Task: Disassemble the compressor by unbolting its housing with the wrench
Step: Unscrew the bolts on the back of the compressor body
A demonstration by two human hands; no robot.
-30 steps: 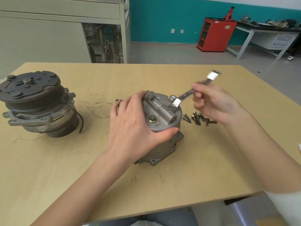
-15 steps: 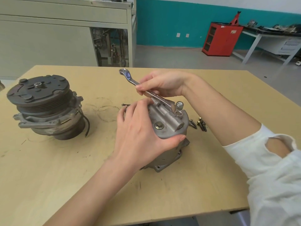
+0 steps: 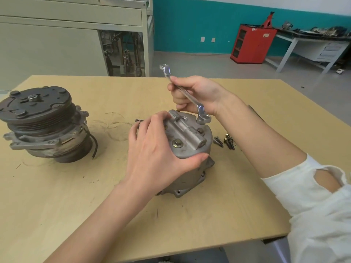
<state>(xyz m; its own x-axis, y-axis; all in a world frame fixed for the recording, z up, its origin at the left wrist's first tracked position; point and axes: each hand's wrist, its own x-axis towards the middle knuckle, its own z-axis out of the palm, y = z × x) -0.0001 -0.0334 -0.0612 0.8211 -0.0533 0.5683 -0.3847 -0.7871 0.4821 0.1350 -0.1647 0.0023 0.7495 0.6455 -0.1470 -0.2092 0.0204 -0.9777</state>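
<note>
A silver compressor housing (image 3: pixel 191 141) stands upright in the middle of the wooden table (image 3: pixel 57 205). My left hand (image 3: pixel 153 150) grips its left side and top edge, thumb along the near rim. My right hand (image 3: pixel 195 93) holds a silver wrench (image 3: pixel 187 95) by the shaft, above and behind the housing. The wrench's ring end sits over a raised bolt (image 3: pixel 201 120) at the housing's far right top. Another bolt (image 3: pixel 177 143) shows on the near top face.
A second compressor with a dark pulley (image 3: pixel 43 122) stands at the table's left. Several loose bolts (image 3: pixel 225 141) lie right of the housing, under my right forearm. A small dark part (image 3: pixel 138 120) lies behind my left hand. Cabinets and a red cabinet (image 3: pixel 250 44) stand beyond.
My right hand swung the wrench from pointing right to pointing far left, then raised the handle more upright, with the ring end staying at the far-right bolt. My left hand kept holding the housing.
</note>
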